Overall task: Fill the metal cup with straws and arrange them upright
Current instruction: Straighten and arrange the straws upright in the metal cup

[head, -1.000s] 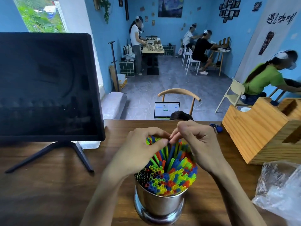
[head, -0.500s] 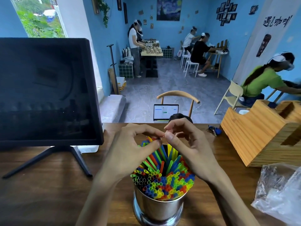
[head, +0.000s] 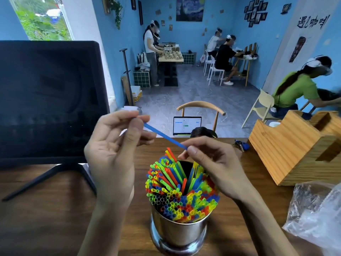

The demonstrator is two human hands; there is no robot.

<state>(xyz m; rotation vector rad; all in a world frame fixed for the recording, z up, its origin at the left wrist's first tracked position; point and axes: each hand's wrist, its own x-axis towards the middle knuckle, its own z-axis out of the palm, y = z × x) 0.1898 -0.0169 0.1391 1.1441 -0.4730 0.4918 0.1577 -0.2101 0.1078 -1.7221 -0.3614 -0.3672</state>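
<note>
One metal cup (head: 178, 235) stood on the wooden table (head: 36, 218) at 6 o'clock, packed with coloured straws (head: 177, 193), too many to count. Above it, left hand (head: 112, 154) and right hand (head: 215, 165) each pinched one end of a single blue straw (head: 162, 135). One dark monitor (head: 49, 98) at 9 o'clock; one wooden box (head: 295, 148) at 3; crumpled plastic bag (head: 317, 215) at 4.
</note>
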